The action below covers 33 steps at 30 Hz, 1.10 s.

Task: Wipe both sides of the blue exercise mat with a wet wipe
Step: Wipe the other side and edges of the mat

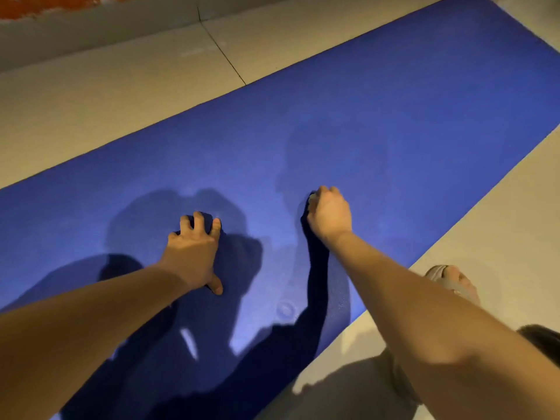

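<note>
Left hand (194, 250) splayed open on blue mat (394, 122); right hand (328, 212) fisted, contents hidden, grip untellable.

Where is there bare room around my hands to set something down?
Free: the far stretch of the mat beyond both hands, and the floor tiles along its far edge. A narrower strip of mat lies between the left hand and right hand. Crowded: the near right floor, by the foot.
</note>
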### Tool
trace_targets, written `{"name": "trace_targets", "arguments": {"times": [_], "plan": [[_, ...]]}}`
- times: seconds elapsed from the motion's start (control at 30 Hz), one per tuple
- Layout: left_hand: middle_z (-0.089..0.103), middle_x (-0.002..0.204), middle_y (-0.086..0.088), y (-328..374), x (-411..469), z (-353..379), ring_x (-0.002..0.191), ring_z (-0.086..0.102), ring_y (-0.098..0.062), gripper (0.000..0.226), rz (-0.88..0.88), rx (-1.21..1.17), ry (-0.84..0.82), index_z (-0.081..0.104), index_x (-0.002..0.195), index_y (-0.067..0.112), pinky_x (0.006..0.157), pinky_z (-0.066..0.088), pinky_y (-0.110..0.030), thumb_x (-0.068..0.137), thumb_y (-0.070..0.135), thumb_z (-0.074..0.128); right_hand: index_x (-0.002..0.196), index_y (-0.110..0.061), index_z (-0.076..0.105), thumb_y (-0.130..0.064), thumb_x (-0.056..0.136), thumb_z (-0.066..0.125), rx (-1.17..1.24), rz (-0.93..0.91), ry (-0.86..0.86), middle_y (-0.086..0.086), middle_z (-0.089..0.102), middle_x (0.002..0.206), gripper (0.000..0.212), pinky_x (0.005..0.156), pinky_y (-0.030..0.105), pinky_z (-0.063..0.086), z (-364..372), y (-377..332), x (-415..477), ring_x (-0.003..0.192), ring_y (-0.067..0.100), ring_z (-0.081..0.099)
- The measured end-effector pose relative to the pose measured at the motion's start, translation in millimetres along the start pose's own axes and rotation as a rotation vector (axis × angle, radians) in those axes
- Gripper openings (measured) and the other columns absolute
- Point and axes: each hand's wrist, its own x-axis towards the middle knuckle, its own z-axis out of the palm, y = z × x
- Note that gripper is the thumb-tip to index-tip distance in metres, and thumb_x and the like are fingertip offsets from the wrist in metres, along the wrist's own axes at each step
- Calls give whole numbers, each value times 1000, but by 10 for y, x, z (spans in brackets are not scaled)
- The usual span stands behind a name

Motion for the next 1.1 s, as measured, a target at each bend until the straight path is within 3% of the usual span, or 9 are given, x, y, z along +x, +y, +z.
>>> {"name": "trace_targets", "arguments": {"times": [0.17,0.27,0.33,0.5,0.67,0.8,0.9,1.0,1.1], "plan": [[12,157,-22,-7,8,-14,143,23,-45,156,8,17,1,-1,161,13,103,47,-48,47,83,80,103,-13,62,-19,89,54,46,-189,-61,12,61,108,17,73,42,50,335,-456,-682,92,38,63],[9,157,-24,18,-4,-20,143,21,-48,155,4,24,-24,-3,161,11,105,46,-50,50,81,80,96,-12,63,-13,88,60,90,-420,-153,12,60,98,9,60,41,46,416,-640,-1030,81,39,61],[8,157,-25,13,15,-11,144,19,-49,154,12,24,-15,-3,160,11,106,45,-51,51,81,80,95,-17,63,-13,82,64,62,-507,-115,7,58,97,14,58,39,49,339,-570,-943,82,35,62],[0,160,-29,11,64,24,147,11,-53,154,25,23,-46,-9,160,8,112,39,-55,55,81,78,90,-20,68,-17,85,60,79,-126,108,10,55,101,10,67,36,44,32,-65,-157,90,36,59],[-5,163,-29,-21,77,66,149,5,-54,153,35,4,-47,-13,160,10,115,34,-57,57,81,77,107,-10,59,-17,94,56,205,220,101,6,69,102,15,71,35,46,-14,-71,197,93,32,64],[-2,162,-29,-28,64,71,149,8,-54,154,41,11,-31,-12,160,9,114,36,-57,57,82,76,96,-13,62,-3,82,54,286,69,27,3,72,95,19,73,36,52,236,-662,-249,87,31,65],[-1,162,-29,-26,37,69,148,10,-53,154,36,5,-20,-10,160,9,113,37,-56,55,83,76,89,-13,63,-7,83,58,265,-167,-113,10,70,94,10,67,36,44,414,-1034,-670,86,37,63],[0,162,-30,-6,60,56,148,10,-53,155,24,18,-27,-10,160,9,113,38,-56,55,81,78,95,-15,64,-14,86,56,187,-360,-178,10,65,96,12,68,42,50,417,-963,-890,87,38,62],[-2,162,-31,26,79,48,149,9,-54,155,13,23,-56,-12,159,8,114,36,-57,57,79,79,102,-19,68,-15,83,55,160,-266,-78,9,66,104,23,75,41,53,238,-537,-728,93,36,63]]}}
